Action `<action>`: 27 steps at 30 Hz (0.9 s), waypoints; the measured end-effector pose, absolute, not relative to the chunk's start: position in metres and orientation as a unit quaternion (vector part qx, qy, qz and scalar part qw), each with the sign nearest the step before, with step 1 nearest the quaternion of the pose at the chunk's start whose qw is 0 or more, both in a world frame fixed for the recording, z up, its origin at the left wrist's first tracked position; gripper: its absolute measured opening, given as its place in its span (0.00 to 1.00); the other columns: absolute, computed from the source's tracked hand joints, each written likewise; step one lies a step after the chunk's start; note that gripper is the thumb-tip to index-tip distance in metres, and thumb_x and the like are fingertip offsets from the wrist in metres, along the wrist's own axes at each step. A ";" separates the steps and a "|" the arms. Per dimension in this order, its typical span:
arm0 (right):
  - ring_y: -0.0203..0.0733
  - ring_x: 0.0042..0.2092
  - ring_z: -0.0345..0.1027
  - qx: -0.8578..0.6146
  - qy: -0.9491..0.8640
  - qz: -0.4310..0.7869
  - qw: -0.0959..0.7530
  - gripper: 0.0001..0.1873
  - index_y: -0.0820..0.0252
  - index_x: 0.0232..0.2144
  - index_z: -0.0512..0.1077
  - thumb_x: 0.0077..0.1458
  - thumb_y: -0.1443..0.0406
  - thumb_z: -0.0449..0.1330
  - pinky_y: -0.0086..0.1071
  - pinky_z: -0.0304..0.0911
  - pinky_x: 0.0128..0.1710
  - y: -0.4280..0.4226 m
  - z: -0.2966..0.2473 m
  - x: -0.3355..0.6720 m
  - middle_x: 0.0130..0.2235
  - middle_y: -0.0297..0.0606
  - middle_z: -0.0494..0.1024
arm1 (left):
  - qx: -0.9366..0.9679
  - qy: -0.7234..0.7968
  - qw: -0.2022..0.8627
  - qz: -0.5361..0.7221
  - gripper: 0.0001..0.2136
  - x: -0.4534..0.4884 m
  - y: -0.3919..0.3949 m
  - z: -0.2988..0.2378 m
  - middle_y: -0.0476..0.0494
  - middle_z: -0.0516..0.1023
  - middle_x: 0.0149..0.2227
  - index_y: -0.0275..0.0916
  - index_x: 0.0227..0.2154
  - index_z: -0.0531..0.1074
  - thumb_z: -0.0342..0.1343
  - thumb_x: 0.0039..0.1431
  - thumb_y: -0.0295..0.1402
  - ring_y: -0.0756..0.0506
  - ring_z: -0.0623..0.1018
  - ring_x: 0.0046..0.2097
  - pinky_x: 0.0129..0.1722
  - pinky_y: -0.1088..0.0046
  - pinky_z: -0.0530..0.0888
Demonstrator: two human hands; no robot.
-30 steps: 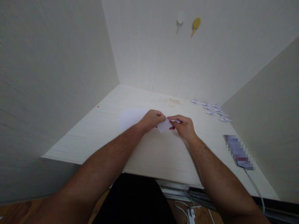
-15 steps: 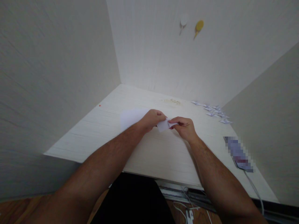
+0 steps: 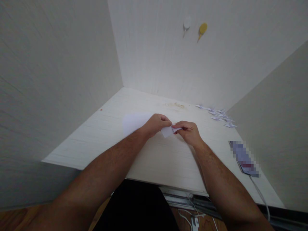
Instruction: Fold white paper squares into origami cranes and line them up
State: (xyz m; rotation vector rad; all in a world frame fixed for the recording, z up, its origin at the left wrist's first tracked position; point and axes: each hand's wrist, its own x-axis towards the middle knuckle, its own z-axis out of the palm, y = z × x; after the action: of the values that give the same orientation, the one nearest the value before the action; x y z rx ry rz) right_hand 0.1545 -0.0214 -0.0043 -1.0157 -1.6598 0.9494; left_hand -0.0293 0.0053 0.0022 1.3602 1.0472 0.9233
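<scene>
Between my two hands is a small piece of folded white paper point(image 3: 166, 132), held a little above the table. My left hand point(image 3: 157, 124) pinches its upper left part between thumb and fingers. On the other side, my right hand point(image 3: 189, 131) grips the paper's right end with thumb and fingers closed. The fingertips of both hands nearly meet at a crease, and they hide part of the folds. Behind my left wrist a larger white sheet of paper point(image 3: 134, 121) lies flat on the table, partly covered by that forearm.
Several small folded paper figures point(image 3: 218, 115) sit at the table's back right. A phone point(image 3: 243, 158), its screen blurred out, lies on the right with a white cable point(image 3: 261, 192) attached. Walls enclose the white table point(image 3: 163, 160); two hooks, one yellow point(image 3: 203, 29), hang on the back wall.
My fingers have shifted slightly on the folded paper, with the right thumb closer to the left fingertips and less of the right end showing. The whole view has drifted a little.
</scene>
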 end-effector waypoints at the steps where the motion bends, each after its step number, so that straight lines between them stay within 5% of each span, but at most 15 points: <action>1: 0.37 0.30 0.74 -0.415 -0.675 0.392 0.468 0.07 0.56 0.28 0.80 0.41 0.67 0.64 0.34 0.71 0.33 -0.021 -0.005 0.154 0.30 0.35 0.81 | 0.593 0.447 0.542 0.393 0.07 -0.030 0.006 0.001 0.49 0.73 0.21 0.34 0.23 0.74 0.61 0.43 0.34 0.54 0.69 0.22 0.22 0.78 0.62; 8: 0.35 0.25 0.71 -0.460 -0.619 0.450 0.451 0.15 0.60 0.34 0.75 0.44 0.57 0.66 0.31 0.70 0.26 -0.021 -0.002 0.150 0.25 0.33 0.78 | 0.671 0.469 0.439 0.371 0.10 -0.029 0.006 0.000 0.47 0.76 0.22 0.33 0.23 0.75 0.59 0.47 0.37 0.52 0.71 0.23 0.21 0.79 0.63; 15: 0.34 0.20 0.70 -0.527 -0.633 0.445 0.352 0.17 0.63 0.24 0.72 0.46 0.54 0.66 0.24 0.61 0.19 -0.023 0.005 0.150 0.19 0.35 0.75 | 0.696 0.466 0.416 0.354 0.09 -0.030 0.004 0.001 0.46 0.77 0.23 0.34 0.24 0.76 0.59 0.47 0.35 0.52 0.72 0.25 0.22 0.79 0.63; 27: 0.32 0.19 0.68 -0.504 -0.653 0.462 0.326 0.19 0.62 0.26 0.72 0.49 0.51 0.64 0.24 0.61 0.19 -0.020 -0.005 0.157 0.19 0.35 0.75 | 0.719 0.463 0.400 0.330 0.09 -0.033 0.007 0.001 0.47 0.76 0.23 0.34 0.24 0.76 0.57 0.48 0.36 0.52 0.71 0.24 0.21 0.79 0.62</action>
State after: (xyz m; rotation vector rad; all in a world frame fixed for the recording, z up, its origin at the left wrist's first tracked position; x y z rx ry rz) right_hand 0.1569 -0.0195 -0.0048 -1.3203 -1.7119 1.2106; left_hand -0.0334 0.0069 0.0011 1.8189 1.1704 0.8340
